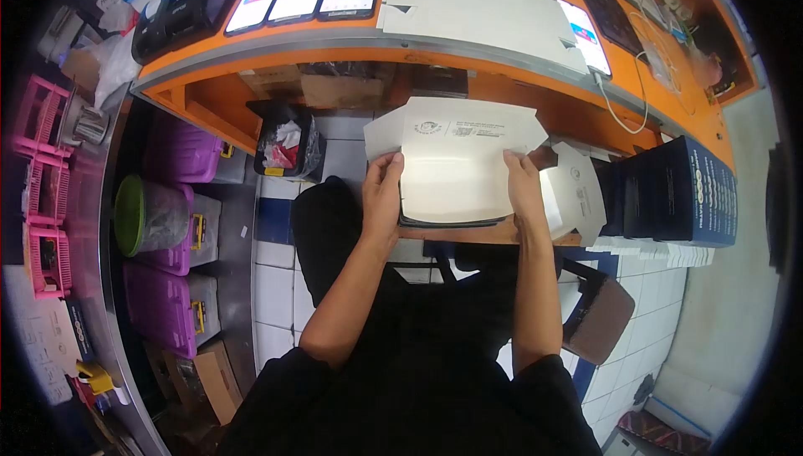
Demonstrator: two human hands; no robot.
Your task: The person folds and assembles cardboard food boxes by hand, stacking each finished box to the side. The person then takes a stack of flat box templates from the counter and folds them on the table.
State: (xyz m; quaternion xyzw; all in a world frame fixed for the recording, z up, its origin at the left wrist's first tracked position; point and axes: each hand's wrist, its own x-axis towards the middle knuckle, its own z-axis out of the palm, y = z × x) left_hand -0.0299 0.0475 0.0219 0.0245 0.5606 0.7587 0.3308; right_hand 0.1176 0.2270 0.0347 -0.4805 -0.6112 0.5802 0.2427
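1. Sitting between both hands is an open paper box [452,187], creamy white inside, with a dark line along its near bottom edge. The lid flap [473,121] stands up, showing a round logo and some small black print.
2. Left hand [383,192] has the left wall pinched, thumb toward the inside; right hand [524,184] does the same on the right. Both are nearly closed on it, fingers partly hidden.
3. Forearms [347,301] stretch forward from black sleeves [544,393], roughly side by side.
4. Long axis runs left to right, lid flap pointing away from the body. Box is just this side of the orange worktop [216,44].
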